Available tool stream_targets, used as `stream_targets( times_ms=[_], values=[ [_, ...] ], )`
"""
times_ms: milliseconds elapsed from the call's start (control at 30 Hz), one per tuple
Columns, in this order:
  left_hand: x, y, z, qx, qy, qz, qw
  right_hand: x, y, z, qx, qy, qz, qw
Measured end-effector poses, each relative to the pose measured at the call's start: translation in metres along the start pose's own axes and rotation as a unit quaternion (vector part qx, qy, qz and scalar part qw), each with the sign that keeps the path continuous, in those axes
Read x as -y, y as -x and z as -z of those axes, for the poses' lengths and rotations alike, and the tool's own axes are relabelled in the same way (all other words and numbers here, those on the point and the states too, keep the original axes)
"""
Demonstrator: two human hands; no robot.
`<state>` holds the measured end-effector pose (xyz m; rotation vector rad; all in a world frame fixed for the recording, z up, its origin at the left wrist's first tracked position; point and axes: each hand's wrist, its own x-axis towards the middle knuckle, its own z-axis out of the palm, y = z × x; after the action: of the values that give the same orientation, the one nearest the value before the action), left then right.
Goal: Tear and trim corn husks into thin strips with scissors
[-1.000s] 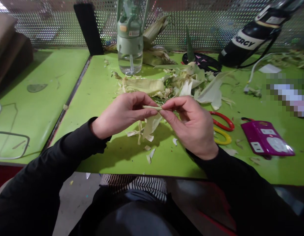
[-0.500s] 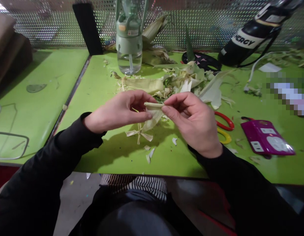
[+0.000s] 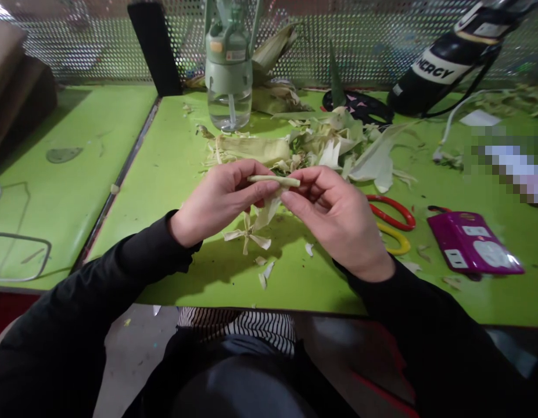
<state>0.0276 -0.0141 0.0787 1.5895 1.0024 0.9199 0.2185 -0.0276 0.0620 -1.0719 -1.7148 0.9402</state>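
Note:
A pale rolled strip of corn husk (image 3: 289,181) lies nearly level between my two hands above the table, with a loose thin flap hanging below it. My left hand (image 3: 225,194) pinches the roll between thumb and fingers. My right hand (image 3: 339,217) is closed at its right end, thumb below and index finger behind; the exact contact is partly hidden. Just beneath, a small flower-like husk piece (image 3: 247,235) with several narrow petals rests on the green table (image 3: 199,284). Behind the hands lies a pile of husk scraps (image 3: 339,139).
Scissors with red and yellow handles (image 3: 395,217) lie partly behind my right hand, near a purple power strip (image 3: 473,241). A green water bottle (image 3: 229,75) and a black bottle (image 3: 443,64) stand at the back. Wire-framed glasses (image 3: 46,255) are at left.
My left hand has moved right and closed its thumb onto the husk roll. The right fingers have shifted their hold, so the roll's right end now shows.

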Motion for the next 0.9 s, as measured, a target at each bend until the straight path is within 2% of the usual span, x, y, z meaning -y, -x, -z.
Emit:
stream_targets(
  times_ms=[233, 367, 467, 567, 667, 767, 900],
  values=[
    [0.000, 0.000, -0.005, -0.024, 0.019, 0.005, 1.000, 0.001, 0.001, 0.001, 0.039, 0.038, -0.007, 0.998],
    [0.001, 0.001, -0.007, -0.029, 0.033, 0.001, 0.999, 0.001, 0.002, -0.002, 0.058, 0.056, 0.014, 0.997],
    [0.001, -0.001, -0.001, -0.068, 0.040, -0.004, 0.997, 0.002, 0.003, -0.003, 0.092, 0.105, 0.031, 0.990],
    [-0.001, -0.004, 0.006, -0.107, 0.052, -0.009, 0.993, 0.002, 0.004, -0.003, 0.093, 0.081, 0.022, 0.992],
    [0.000, -0.002, 0.003, -0.079, 0.058, -0.004, 0.995, -0.001, 0.004, -0.002, 0.061, 0.035, 0.000, 0.998],
    [0.005, 0.002, -0.007, -0.044, 0.039, -0.006, 0.998, -0.002, 0.003, -0.004, 0.072, 0.062, -0.004, 0.995],
    [0.012, 0.005, -0.016, -0.073, -0.015, -0.061, 0.995, 0.000, 0.005, -0.009, 0.097, 0.062, 0.020, 0.993]
  ],
)
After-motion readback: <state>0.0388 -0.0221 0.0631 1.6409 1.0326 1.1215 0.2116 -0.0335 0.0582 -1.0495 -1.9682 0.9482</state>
